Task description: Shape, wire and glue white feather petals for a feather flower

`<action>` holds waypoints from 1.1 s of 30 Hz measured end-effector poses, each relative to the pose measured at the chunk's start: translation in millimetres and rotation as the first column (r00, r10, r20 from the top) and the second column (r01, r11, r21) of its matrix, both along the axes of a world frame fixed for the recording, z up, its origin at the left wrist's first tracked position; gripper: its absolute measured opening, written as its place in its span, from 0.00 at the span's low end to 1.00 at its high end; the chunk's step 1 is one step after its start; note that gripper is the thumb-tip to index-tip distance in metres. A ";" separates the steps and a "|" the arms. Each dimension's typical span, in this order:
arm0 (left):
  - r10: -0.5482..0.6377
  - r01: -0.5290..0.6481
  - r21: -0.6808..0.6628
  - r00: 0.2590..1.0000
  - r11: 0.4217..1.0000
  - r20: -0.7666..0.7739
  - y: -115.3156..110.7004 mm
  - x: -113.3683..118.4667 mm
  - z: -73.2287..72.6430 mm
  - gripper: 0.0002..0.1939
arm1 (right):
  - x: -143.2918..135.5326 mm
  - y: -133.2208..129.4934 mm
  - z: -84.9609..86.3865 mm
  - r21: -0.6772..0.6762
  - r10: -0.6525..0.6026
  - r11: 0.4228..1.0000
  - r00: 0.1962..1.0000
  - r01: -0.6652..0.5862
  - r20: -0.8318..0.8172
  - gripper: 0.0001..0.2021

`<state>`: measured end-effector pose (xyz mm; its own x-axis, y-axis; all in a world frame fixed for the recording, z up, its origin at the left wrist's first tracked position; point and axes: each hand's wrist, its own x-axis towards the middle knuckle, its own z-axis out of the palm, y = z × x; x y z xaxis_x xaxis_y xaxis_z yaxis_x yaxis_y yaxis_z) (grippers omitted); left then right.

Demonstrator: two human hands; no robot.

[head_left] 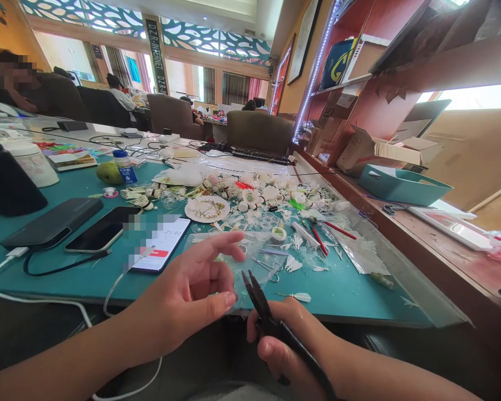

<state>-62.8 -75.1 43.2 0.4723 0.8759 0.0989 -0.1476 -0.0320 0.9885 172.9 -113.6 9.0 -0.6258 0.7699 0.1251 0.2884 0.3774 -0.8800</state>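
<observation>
Grips black pliers (261, 306) in the right hand (307, 326), with thumb and fingers wrapped round the handles and the slightly parted jaws aimed toward eleven o'clock, at the near edge of the green tabletop (346, 303). Holds the left hand (183, 292) loosely open at nine o'clock from the pliers' tips, just beside them, with the index finger extended and other fingers curled. Counting from those tips, shows silver scissors (267, 269) near at three o'clock, a white feather (303, 297) at four, slim red tools (319, 243) at two, heaped shuttlecocks (254, 195) well away at twelve, a white plate (189, 211) of scraps at eleven and a lit phone (178, 231) at ten.
</observation>
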 end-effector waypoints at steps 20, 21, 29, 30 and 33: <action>-0.031 0.031 -0.016 1.000 0.999 -0.005 0.6 1.0 -5.5 0.28 | -0.4 1.9 -11.7 0.071 -0.008 0.997 0.999 0.006 0.035 0.17; -0.043 0.043 -0.021 0.999 0.999 0.004 0.7 1.1 -5.4 0.28 | -0.5 2.5 -12.6 0.086 -0.001 0.996 0.999 -0.002 0.035 0.16; -0.069 0.078 -0.097 0.993 0.992 0.092 6.0 0.7 -7.9 0.32 | -0.9 1.1 -11.0 0.137 -0.013 0.991 0.997 0.002 0.077 0.20; -0.075 0.085 -0.102 0.993 0.991 0.096 6.6 0.5 -8.5 0.32 | -0.7 1.1 -10.5 0.137 -0.013 0.991 0.997 0.002 0.081 0.19; -0.081 0.090 -0.095 0.992 0.991 0.098 7.1 0.7 -9.5 0.32 | -0.4 2.0 -10.4 0.130 -0.010 0.992 0.997 -0.001 0.078 0.18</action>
<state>-62.1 -68.0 33.6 0.5383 0.8405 0.0615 -0.2382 0.0817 0.9678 172.4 -111.6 -1.4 -0.6342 0.7531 0.1750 0.3562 0.4855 -0.7984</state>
